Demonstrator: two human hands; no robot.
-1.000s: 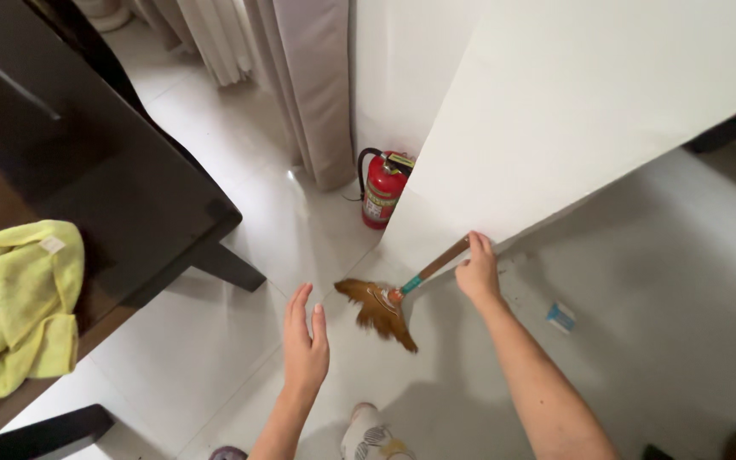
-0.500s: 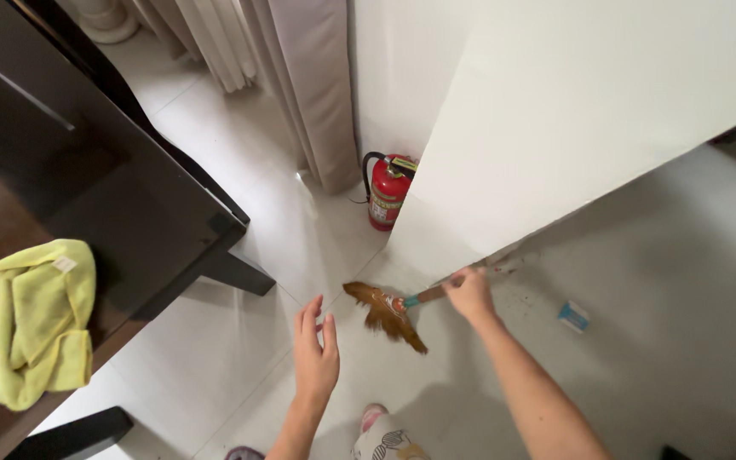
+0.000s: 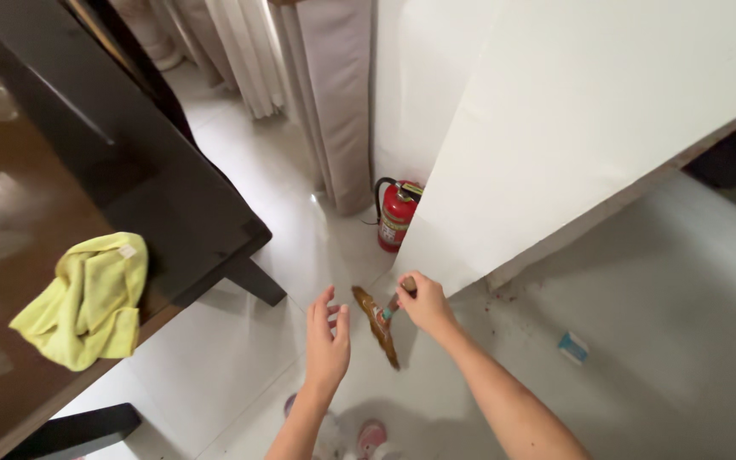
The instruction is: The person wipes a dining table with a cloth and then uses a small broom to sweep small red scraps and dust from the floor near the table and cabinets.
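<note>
My right hand (image 3: 423, 304) grips the wooden handle of a small brown broom (image 3: 376, 322) whose bristle head points down at the white tiled floor (image 3: 240, 358), just beside the corner of a white wall panel (image 3: 572, 128). My left hand (image 3: 327, 341) hovers open, fingers apart, just left of the bristles without touching them. Specks of dirt (image 3: 513, 298) lie on the floor along the foot of the wall, to the right of the broom.
A red fire extinguisher (image 3: 397, 215) stands in the corner beside beige curtains (image 3: 334, 94). A dark wooden table (image 3: 87, 196) at the left carries a yellow cloth (image 3: 87, 298). A small blue-and-white scrap (image 3: 572, 346) lies on the floor at right. My slippered feet (image 3: 342, 430) show below.
My right hand has drawn the broom in toward me and to the left, turning the bristle head narrower and more upright. My left hand has closed in on it. The view has tilted up.
</note>
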